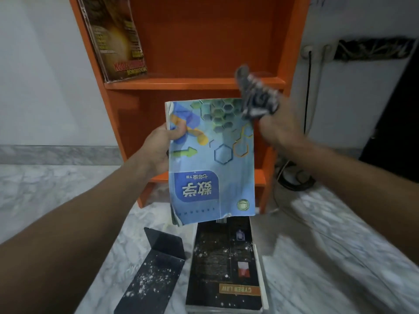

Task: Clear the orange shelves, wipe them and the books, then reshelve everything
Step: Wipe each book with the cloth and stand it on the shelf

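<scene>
My left hand (162,147) grips the left edge of a light blue textbook (215,168), held upside down in front of the orange shelf unit (199,83). My right hand (280,125) holds a dark patterned cloth (257,96) at the book's top right corner; the cloth is blurred. One magazine (118,39) leans on the upper shelf at the left. The rest of that shelf is bare.
On the marble floor below lie a black book titled Cyber Law (223,266) on a stack, speckled with white dust, and a black metal bookend (156,266) to its left. Cables and wall sockets (310,53) are to the right of the shelves.
</scene>
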`<state>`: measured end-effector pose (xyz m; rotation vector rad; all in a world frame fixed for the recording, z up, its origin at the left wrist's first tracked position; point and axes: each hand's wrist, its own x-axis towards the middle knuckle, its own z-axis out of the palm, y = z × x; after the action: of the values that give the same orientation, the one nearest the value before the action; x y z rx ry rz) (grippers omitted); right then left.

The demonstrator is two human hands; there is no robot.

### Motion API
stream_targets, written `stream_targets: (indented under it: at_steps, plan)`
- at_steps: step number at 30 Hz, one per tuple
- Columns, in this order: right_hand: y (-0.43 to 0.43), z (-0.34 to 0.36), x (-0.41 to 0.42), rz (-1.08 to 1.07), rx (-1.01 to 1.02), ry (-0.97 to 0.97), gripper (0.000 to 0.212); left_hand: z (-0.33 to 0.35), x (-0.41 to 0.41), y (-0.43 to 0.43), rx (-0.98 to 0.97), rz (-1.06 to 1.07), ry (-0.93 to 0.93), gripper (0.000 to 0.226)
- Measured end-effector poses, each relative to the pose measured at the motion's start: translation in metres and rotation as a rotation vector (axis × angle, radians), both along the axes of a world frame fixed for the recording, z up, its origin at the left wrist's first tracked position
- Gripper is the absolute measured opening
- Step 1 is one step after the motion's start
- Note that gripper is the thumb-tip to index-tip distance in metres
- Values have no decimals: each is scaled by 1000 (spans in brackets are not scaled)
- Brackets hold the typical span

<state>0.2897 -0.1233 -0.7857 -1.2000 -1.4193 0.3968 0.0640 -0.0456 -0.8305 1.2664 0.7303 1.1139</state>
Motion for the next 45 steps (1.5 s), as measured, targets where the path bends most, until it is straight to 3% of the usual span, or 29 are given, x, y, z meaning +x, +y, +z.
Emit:
stream_targets:
  at_steps: [2, 4, 7, 9, 11, 13, 16, 18, 21, 23, 25, 26, 28, 31, 34, 37, 39, 41, 43, 45]
  plan:
    - [-19, -52, -6, 174, -31, -80, 79, 2, -3, 4, -5, -12, -11, 40]
    - [-48, -117, -3, 275, -129, -231, 92, 1, -13, 6, -3, 17, -19, 44]
    - [-85, -159, 9, 346, -222, -477, 80, -4, -27, 8, 0, 51, -5, 39]
    - [-79, -129, 7, 310, -186, -314, 76, -7, -32, 9, -23, 34, -24, 46]
    - [-57, -75, 0, 164, 22, -219, 83, -9, -30, 11, -42, 35, -34, 46]
    - [-19, -33, -2, 15, 206, -331, 85, -8, -24, 10, -51, 68, -25, 47]
    - [14, -16, -13, -148, 169, -553, 94, -2, -12, 6, -58, 42, -31, 50]
    - [-1, -57, -23, -70, 111, -689, 97, 1, -9, 6, -43, 19, -30, 50]
    - [-63, -150, -20, 263, -35, -831, 63, 0, -16, 8, -33, 30, -43, 46]
    - [-88, -163, -12, 385, -74, -968, 62, -3, -21, 8, -25, 54, -36, 37]
    - [-79, -134, -9, 282, -63, -864, 50, -7, -24, 10, -35, 75, -20, 28]
    - [-68, -109, -10, 199, -50, -668, 53, -9, -23, 10, -55, 74, -22, 28]
    - [-33, -54, -15, -17, 107, -545, 69, -7, -17, 8, -97, 44, -40, 31]
    - [-4, -7, -32, -53, 204, -494, 85, 0, -3, 1, -128, -17, -79, 32]
    - [-18, -65, -53, 58, 78, -717, 87, 8, 5, -6, -132, -22, -109, 39]
    - [-64, -158, -54, 395, -85, -821, 62, 12, -1, -5, -132, 8, -140, 48]
    - [-81, -174, -47, 466, -178, -897, 59, 11, -5, -2, -125, 9, -157, 51]
    - [-74, -157, -42, 429, -180, -751, 46, 11, -8, -1, -134, 11, -158, 51]
    - [-56, -107, -41, 335, -81, -456, 26, 9, -8, -1, -147, -7, -156, 54]
    - [-26, -46, -40, 64, 83, -282, 55, 11, -4, -2, -158, -38, -152, 55]
